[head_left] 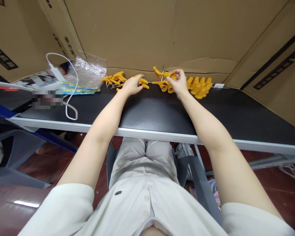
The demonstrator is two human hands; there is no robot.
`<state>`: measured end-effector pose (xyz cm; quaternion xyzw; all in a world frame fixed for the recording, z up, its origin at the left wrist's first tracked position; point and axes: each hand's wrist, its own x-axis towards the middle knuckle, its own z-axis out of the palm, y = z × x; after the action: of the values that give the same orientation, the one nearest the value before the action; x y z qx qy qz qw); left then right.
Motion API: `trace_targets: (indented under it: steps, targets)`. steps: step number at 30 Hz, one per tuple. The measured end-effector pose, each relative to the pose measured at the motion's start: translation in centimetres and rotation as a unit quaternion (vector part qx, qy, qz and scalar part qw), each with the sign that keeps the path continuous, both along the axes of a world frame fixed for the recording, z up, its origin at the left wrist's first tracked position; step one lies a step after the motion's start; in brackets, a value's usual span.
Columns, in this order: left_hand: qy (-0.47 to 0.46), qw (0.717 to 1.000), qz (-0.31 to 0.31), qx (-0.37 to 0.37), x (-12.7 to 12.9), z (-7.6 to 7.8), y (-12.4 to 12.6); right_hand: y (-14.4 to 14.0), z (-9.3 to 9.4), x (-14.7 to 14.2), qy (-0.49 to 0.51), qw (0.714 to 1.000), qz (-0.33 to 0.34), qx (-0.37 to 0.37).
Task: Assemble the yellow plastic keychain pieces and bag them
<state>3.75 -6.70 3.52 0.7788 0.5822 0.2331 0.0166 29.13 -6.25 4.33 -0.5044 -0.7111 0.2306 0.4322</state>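
My right hand [180, 82] pinches a yellow horn-shaped piece [166, 74] with a hollow flared end, between thumb and fingertips. Other yellow horn-shaped pieces [164, 88] lie just below it, their round openings facing me. My left hand [132, 86] is over the table with thumb and fingers apart, beside curved yellow pieces [144, 82]; its palm side is partly hidden. Left of that hand is a pile of yellow branch-like pieces [116, 78] with small metal chains. A block of yellow cylindrical pieces [200, 88] stands in rows right of my right hand.
The black table [157, 113] has a pale metal front edge. Cardboard walls [142, 36] enclose its back and sides. At left are clear plastic bags [88, 72], colourful flat packs [81, 89] and a looped white cable [76, 73]. A small white paper [218, 85] lies at right.
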Motion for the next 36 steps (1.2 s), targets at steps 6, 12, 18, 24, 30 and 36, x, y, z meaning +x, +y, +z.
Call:
trace_targets:
  steps: [6, 12, 18, 24, 30, 36]
  targets:
    - [0.011, 1.0, -0.012, 0.001, 0.5, -0.2, 0.0, 0.5, -2.0, -0.7, -0.167, 0.98, -0.001, 0.11]
    - [0.01, 1.0, -0.024, 0.007, 0.7, -0.2, 0.0, 1.3, -3.0, -0.8, -0.368, 0.925, 0.024, 0.093]
    - [0.012, 0.999, -0.037, 0.007, 1.0, -0.2, -0.1, 1.9, -3.5, -0.8, -0.401, 0.912, 0.0, 0.086]
    - [0.004, 0.999, -0.043, 0.004, 1.0, -0.2, -0.1, 2.4, -3.9, -1.0, -0.387, 0.92, -0.023, 0.059]
    - [-0.002, 0.999, -0.052, 0.01, 0.9, -0.6, 0.4, 1.4, -3.5, -1.4, -0.408, 0.912, -0.043, 0.018]
    - [-0.01, 0.998, -0.068, 0.013, 0.7, -0.9, 0.8, 0.8, -3.2, -0.7, -0.434, 0.898, -0.052, 0.055]
